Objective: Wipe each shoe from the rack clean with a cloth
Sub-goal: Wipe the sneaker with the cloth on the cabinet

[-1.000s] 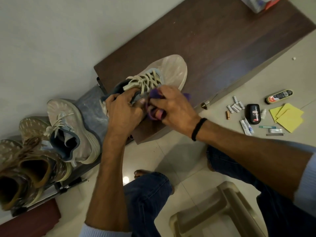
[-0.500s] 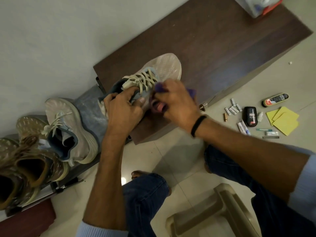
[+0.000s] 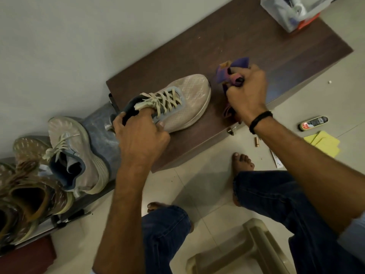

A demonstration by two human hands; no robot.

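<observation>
On dark cabinet, pale sneaker — cream laces

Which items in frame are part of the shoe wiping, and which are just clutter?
Job: pale sneaker on the wooden top, held by the left hand; purple cloth gripped in the right hand; matching sneaker and brown shoes on the rack.

Lying about: oval black case, yellow sheets, brass-coloured cylinder, plastic stool, bagged box.

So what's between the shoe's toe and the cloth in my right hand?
Just bare wooden top between shoe and cloth, in the head view.
</observation>
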